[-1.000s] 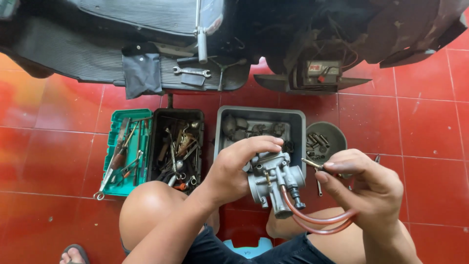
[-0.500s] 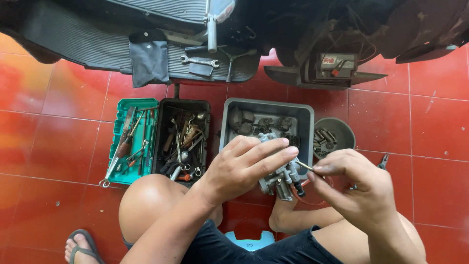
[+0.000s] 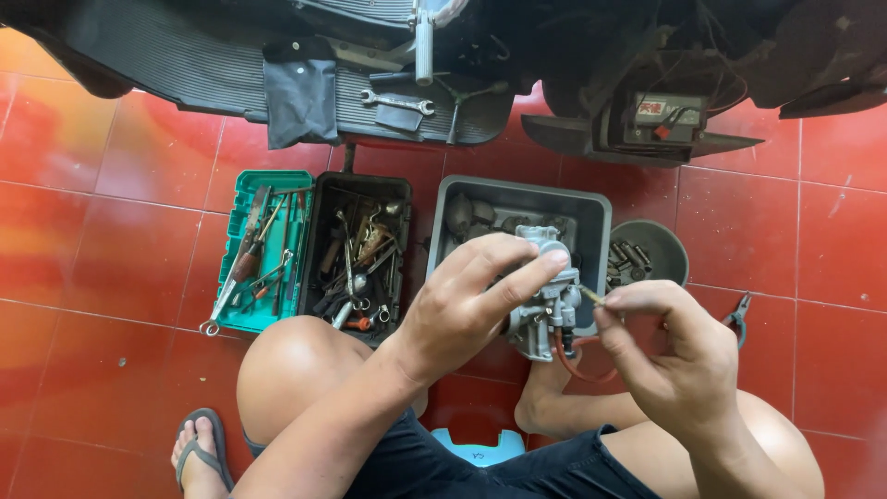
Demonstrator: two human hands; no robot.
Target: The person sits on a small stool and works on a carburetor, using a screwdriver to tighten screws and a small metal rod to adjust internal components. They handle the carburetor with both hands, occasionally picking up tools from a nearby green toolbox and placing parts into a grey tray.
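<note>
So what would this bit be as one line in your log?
left hand: holds carburetor | right hand: pinches small brass part at it | below: grey parts tray

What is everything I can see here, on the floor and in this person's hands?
Grey metal carburettor: one, held over the grey tray.
Small brass part: one, pinched in fingertips.
Orange-red hose: one, hanging under the carburettor.
Grey plastic tray: one, centre, holding parts.
Black toolbox: one, full of tools.
Green toolbox lid: one, left.
Round dark bowl: one, right of the tray.
Pliers: one, on the red tiled floor.
Silver spanner: one, on the black ribbed footboard.
Left hand: grips the carburettor.
Right hand: holds the brass part.
</note>
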